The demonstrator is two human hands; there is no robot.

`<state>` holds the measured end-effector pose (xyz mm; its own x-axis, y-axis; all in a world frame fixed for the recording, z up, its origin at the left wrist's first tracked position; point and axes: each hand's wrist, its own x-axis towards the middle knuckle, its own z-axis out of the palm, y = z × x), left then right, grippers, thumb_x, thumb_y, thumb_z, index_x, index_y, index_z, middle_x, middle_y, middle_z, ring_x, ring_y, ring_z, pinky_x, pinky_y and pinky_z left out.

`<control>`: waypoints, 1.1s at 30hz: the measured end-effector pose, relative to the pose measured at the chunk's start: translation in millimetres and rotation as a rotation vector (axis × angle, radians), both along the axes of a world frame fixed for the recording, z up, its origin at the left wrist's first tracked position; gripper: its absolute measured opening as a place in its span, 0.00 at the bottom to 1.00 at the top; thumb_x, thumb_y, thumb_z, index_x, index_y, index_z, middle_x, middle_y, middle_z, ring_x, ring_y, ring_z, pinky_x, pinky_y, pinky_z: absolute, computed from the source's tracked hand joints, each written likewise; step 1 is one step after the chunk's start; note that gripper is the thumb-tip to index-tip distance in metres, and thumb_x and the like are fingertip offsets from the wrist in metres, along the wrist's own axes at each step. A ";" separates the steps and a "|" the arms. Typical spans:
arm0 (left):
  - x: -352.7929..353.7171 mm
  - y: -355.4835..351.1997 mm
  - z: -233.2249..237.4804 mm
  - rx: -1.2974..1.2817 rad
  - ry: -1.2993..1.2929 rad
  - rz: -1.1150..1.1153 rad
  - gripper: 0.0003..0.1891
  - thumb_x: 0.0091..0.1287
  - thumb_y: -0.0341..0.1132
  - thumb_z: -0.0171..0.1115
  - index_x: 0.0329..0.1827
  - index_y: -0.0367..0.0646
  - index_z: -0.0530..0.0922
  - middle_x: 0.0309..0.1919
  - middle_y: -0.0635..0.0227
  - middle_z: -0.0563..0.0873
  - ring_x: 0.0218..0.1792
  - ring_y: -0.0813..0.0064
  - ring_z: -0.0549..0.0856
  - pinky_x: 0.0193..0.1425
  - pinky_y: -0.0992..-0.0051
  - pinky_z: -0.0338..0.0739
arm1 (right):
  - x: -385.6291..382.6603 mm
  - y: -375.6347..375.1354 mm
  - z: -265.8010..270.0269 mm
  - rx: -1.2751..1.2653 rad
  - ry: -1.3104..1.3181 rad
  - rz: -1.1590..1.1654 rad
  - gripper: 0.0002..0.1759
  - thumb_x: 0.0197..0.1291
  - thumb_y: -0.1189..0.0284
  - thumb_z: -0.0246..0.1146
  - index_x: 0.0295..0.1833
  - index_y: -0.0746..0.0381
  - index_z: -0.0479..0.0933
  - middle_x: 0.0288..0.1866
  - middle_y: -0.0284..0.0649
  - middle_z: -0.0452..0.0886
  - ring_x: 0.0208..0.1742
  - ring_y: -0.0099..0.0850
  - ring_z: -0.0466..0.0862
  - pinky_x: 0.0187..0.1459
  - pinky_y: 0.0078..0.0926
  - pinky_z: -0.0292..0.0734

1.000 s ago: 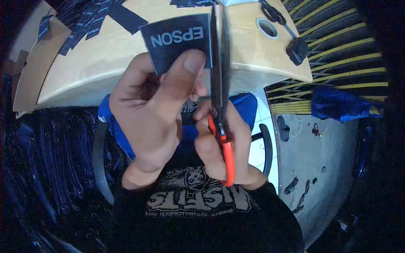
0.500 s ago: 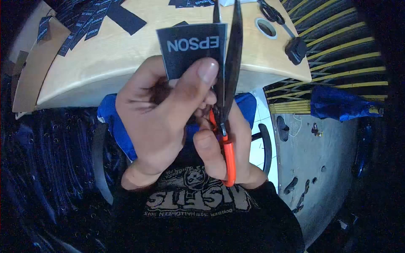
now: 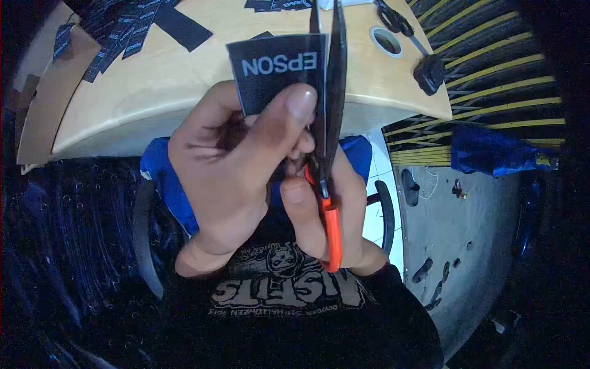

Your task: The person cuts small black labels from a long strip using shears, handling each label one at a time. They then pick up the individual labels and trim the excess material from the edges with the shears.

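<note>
My left hand (image 3: 224,160) grips a small dark label (image 3: 279,64) lettered EPSON, which appears upside down. The thumb presses on its lower right part, with the other fingers behind. In my right hand (image 3: 347,197) are scissors with orange handles (image 3: 332,237) and long dark blades (image 3: 335,86). The blades point up and stand slightly apart along the label's right edge. My right thumb lies left of the orange handle, and the remaining right fingers are partly hidden behind the scissors.
Several dark printed strips (image 3: 138,31) lie at the table's (image 3: 153,92) back left, beside a cardboard piece (image 3: 52,92). A tape roll (image 3: 386,42) and a black object (image 3: 429,74) are at the right. Chair armrests (image 3: 386,215) flank me.
The scissor blades have closed somewhat, the right blade swinging left toward the label's edge. My left hand keeps the label almost still.
</note>
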<state>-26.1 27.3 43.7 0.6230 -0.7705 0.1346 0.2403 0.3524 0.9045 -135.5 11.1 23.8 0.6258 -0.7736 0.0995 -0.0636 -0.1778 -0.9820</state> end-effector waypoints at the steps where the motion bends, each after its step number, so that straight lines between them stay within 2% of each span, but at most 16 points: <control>1: 1.3 0.4 -2.2 -0.017 0.028 -0.028 0.07 0.62 0.33 0.60 0.35 0.39 0.76 0.22 0.71 0.78 0.20 0.84 0.75 0.22 0.85 0.68 | 0.4 -0.5 -1.0 -0.001 0.001 0.001 0.26 0.62 0.65 0.56 0.58 0.72 0.60 0.40 0.34 0.68 0.39 0.20 0.66 0.43 0.16 0.63; 7: 4.2 -0.3 -2.1 -0.027 0.059 -0.031 0.07 0.62 0.32 0.60 0.37 0.38 0.76 0.23 0.71 0.79 0.21 0.84 0.76 0.24 0.85 0.68 | 7.6 -1.0 -5.4 -0.074 -0.021 -0.039 0.23 0.62 0.65 0.55 0.57 0.70 0.63 0.39 0.34 0.70 0.38 0.19 0.67 0.40 0.16 0.64; 9: 4.7 -1.1 -3.1 -0.032 0.060 -0.035 0.07 0.62 0.32 0.60 0.38 0.38 0.76 0.23 0.71 0.79 0.21 0.84 0.76 0.24 0.86 0.68 | 11.1 -1.2 -6.4 -0.153 -0.038 -0.173 0.21 0.52 0.67 0.68 0.44 0.66 0.69 0.26 0.46 0.79 0.29 0.35 0.84 0.28 0.26 0.75; 13: 3.0 0.7 0.6 -0.012 0.055 -0.015 0.07 0.62 0.32 0.59 0.38 0.38 0.76 0.24 0.71 0.79 0.21 0.85 0.76 0.24 0.86 0.68 | 6.3 0.6 -10.9 -0.191 0.045 -0.165 0.21 0.52 0.66 0.68 0.45 0.66 0.69 0.26 0.46 0.79 0.28 0.36 0.84 0.28 0.26 0.75; 15: 3.9 0.9 0.9 0.027 0.070 -0.026 0.07 0.62 0.32 0.59 0.39 0.38 0.77 0.24 0.72 0.79 0.22 0.85 0.76 0.24 0.87 0.68 | 5.6 2.5 -10.2 -0.033 0.009 -0.081 0.27 0.60 0.61 0.60 0.56 0.70 0.64 0.36 0.31 0.71 0.34 0.18 0.69 0.36 0.13 0.65; 22: 2.7 -1.3 -0.6 0.008 0.097 -0.001 0.07 0.62 0.32 0.60 0.38 0.39 0.77 0.23 0.73 0.79 0.21 0.86 0.75 0.24 0.87 0.67 | 9.4 1.0 -14.3 -0.132 -0.007 -0.105 0.28 0.59 0.60 0.61 0.56 0.70 0.65 0.37 0.31 0.72 0.34 0.17 0.69 0.35 0.14 0.66; 24: 2.3 -1.8 -1.4 -0.018 0.095 0.020 0.06 0.61 0.32 0.60 0.38 0.39 0.77 0.23 0.73 0.79 0.21 0.85 0.75 0.24 0.87 0.67 | 11.2 0.4 -12.2 -0.177 0.010 -0.175 0.22 0.53 0.62 0.67 0.45 0.66 0.69 0.26 0.45 0.79 0.28 0.37 0.84 0.28 0.26 0.76; 33: 2.0 -0.2 0.1 0.003 0.072 -0.004 0.07 0.62 0.33 0.60 0.37 0.39 0.77 0.22 0.72 0.79 0.20 0.85 0.74 0.24 0.86 0.66 | 8.4 0.2 -14.6 -0.238 0.038 -0.165 0.22 0.53 0.61 0.67 0.44 0.65 0.69 0.25 0.45 0.78 0.26 0.39 0.83 0.27 0.28 0.75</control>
